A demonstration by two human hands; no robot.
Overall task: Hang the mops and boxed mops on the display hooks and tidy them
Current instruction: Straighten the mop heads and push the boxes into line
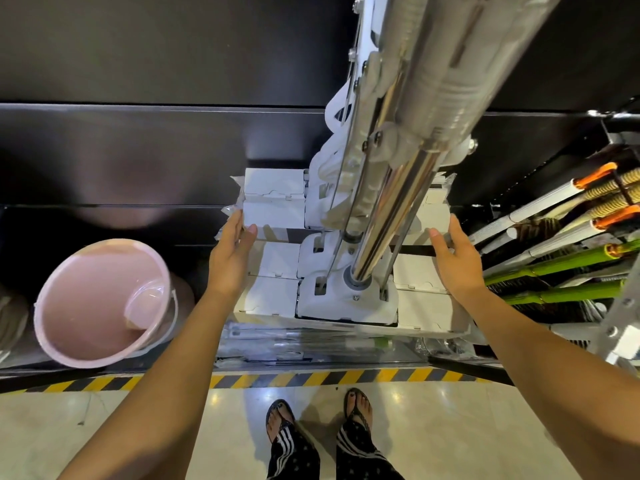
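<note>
Directly below the camera hang the chrome-poled flat mops with white plastic heads [346, 299] — several in a row, one behind another, in front of the black display panel [138, 150]. Each head is a pale rectangular block with slotted brackets and a grey collar where the pole enters. White rectangular boxes [273, 192] flank the heads on both sides, in the same row.

The left hand [232, 251] is at the left end of one box, fingers straight along its edge and thumb on the near face. The right hand [453, 254] mirrors it at the right end, fingers extended and thumb touching. The hands are well apart, with the mop row between them.

Hard to make out — the poles run up past the lens, blurred and cut off at the top, so how they hang cannot be told. They also cover the middles of the rear heads. The clear-wrapped packs [294, 341] under the row are too glary to read. A round pink plastic bucket [86, 306] sits to the left. Green-handled brooms [561, 271] on the right are clipped by the frame edge.
</note>
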